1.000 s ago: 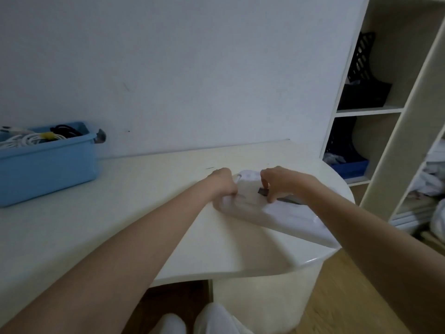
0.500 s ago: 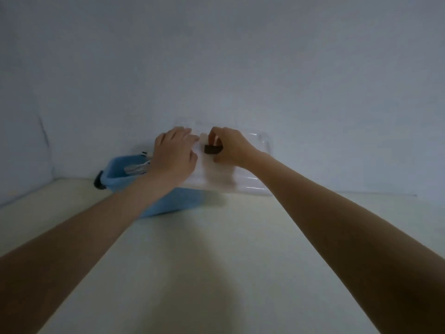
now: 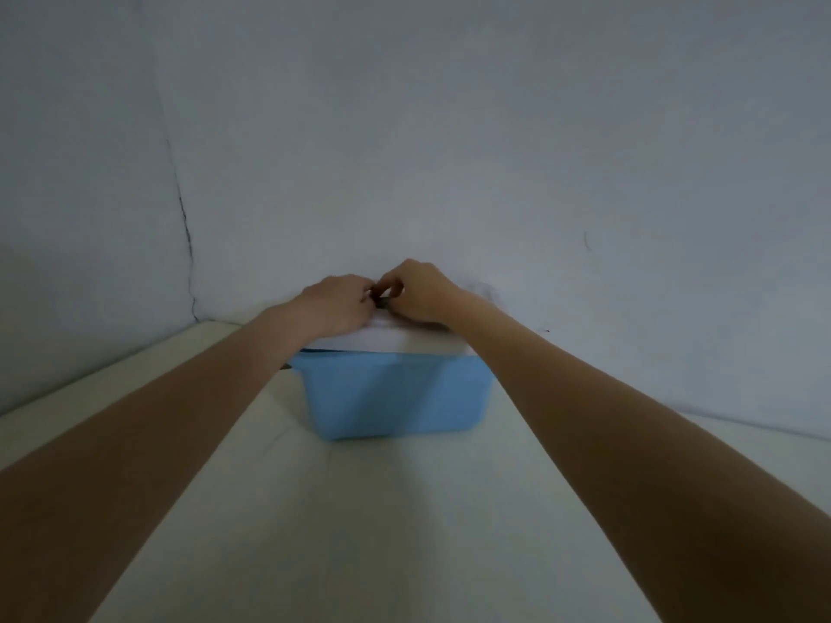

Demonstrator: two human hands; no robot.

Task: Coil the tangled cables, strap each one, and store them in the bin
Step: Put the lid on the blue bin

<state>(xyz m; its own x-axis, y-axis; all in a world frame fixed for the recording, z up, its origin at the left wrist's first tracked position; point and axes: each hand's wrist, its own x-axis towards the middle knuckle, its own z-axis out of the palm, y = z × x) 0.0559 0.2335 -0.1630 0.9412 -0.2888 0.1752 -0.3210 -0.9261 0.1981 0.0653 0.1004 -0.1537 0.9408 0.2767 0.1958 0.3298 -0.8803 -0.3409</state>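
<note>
A blue plastic bin point(image 3: 395, 397) stands on the white table against the wall. A clear whitish lid point(image 3: 382, 339) lies on top of it. Both my hands are on the lid's top. My left hand point(image 3: 335, 303) rests on the lid with curled fingers. My right hand point(image 3: 416, 290) pinches the small dark handle point(image 3: 382, 302) at the lid's middle. The cables are hidden inside the bin.
The white table point(image 3: 359, 510) runs forward to a pale wall point(image 3: 449, 150), with a corner crack point(image 3: 186, 245) at the left. A dark latch point(image 3: 284, 366) peeks out at the bin's left end.
The lid was picked up at the table's right end, carried left through the air and set down on the blue bin. The view swung left away from the shelves.
</note>
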